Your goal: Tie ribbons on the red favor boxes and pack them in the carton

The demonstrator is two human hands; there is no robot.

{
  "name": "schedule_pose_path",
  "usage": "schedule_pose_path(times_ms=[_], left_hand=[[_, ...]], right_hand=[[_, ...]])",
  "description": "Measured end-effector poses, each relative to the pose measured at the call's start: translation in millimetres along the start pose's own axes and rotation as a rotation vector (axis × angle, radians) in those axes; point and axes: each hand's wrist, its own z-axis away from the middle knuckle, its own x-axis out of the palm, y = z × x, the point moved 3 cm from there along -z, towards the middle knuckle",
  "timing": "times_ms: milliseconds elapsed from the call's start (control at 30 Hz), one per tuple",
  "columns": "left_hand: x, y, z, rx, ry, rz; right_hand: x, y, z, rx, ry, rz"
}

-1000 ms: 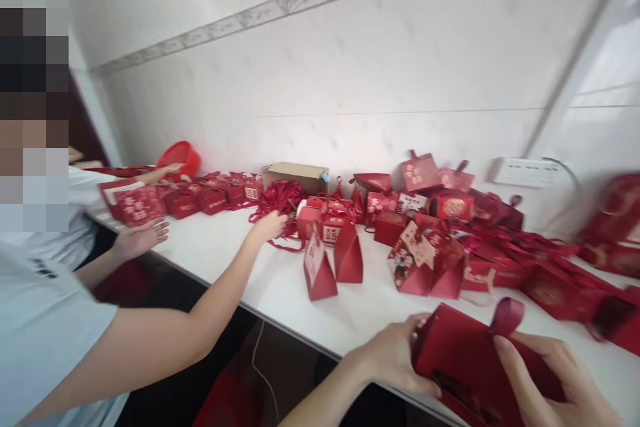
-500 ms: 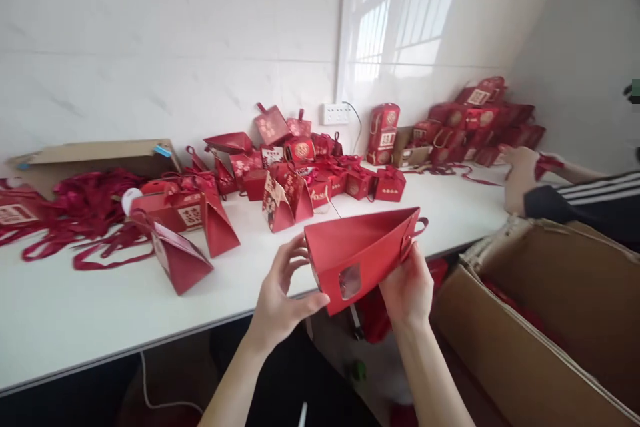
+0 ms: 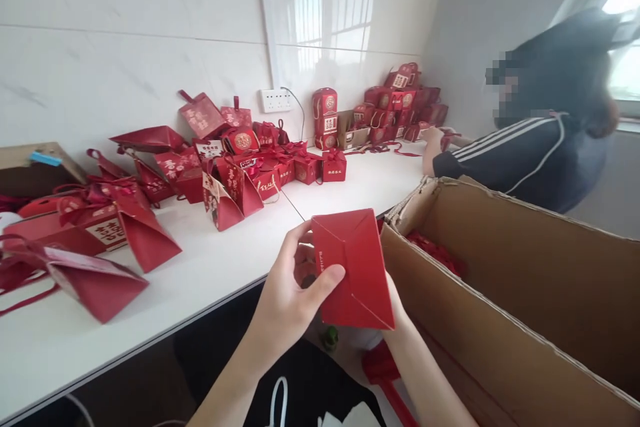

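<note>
Left fingers (image 3: 327, 278): thumb laid across the front face of the red paper box (image 3: 357, 273), the other fingers curled in behind its left edge. A closed pinch, firm hold by the look of it. Left hand (image 3: 285, 303) sits just left of the cardboard carton (image 3: 500, 293).

Right hand (image 3: 401, 323) is behind the box's lower right corner, with only its heel and wrist showing. The fingers are hidden, so I cannot tell how far they are closed or whether they grip at all.

The box is folded flat-ish with its flap seams facing me. It is held in the air off the table edge, just beside the carton's near-left corner and not touching it.

Inside the carton, at its far-left corner, is a heap of red pieces (image 3: 435, 253). Left of the carton is the white table (image 3: 225, 260), carrying red triangular boxes (image 3: 140, 233) and more small boxes (image 3: 310, 167). Beyond the carton's far rim, a co-worker's striped sleeve (image 3: 500, 153) reaches onto the table.

Risks, as I judge them:
- The thumb pressing mid-panel could crease or dent the thin card.
- If the hidden right hand is only propping, the box may pivot out of the left pinch and drop into the gap between table and carton.
- The box corner is close to the carton rim, so a snag is possible.
</note>
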Motion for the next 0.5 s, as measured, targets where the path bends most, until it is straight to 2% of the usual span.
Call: schedule_pose_path(times_ms=[100, 200, 300, 400, 500], left_hand=[[0.8, -9.0, 9.7, 0.023, -0.074, -0.006], [-1.7, -16.0, 21.5, 0.05, -0.11, -0.052], [-5.7, -19.4, 27.2, 0.05, -0.098, -0.06], [-9.6, -22.7, 24.4, 0.056, -0.102, 0.007], [-8.5, -32.1, 20.0, -0.021, -0.113, 0.112]], right_hand=[[-20.0, -6.4, -1.5, 0.042, 0.068, -0.072], [-39.3, -21.0, -2.2, -0.113, 0.201, -0.083], [-45.1, -35.2, 1.5, -0.215, 0.193, -0.022], [-46.2, -49.6, 11.4, -0.299, 0.186, 0.112], [-47.8, -68.8, 28.8, -0.404, 0.291, 0.422]])
